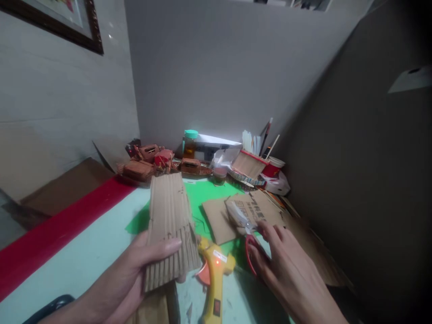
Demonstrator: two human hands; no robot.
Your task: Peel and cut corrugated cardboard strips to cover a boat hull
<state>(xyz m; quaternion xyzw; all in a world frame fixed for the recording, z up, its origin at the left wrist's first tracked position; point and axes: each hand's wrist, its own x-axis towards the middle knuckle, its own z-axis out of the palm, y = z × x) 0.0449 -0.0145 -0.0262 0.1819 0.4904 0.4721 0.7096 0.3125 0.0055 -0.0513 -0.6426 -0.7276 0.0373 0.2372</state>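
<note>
My left hand [135,265] is wrapped round a strip of corrugated cardboard [170,211], thumb on top, held up over the table. The cardboard's ridged lower part overlaps its smoother upper part. On the right, my right hand [281,254] is at the red-handled scissors [249,252], its fingers round the handles. The scissors' blades point up and left over a flat piece of brown cardboard [219,218]. Between my hands lies a yellow glue gun [216,274] with a small red light lit.
Brown model pieces [138,170] line the table's back left. Behind the green sheet [205,191] stand a jar with a teal lid [191,141], a cardboard model boat [248,165] and a red cup [272,167]. More cardboard [270,209] lies at the right.
</note>
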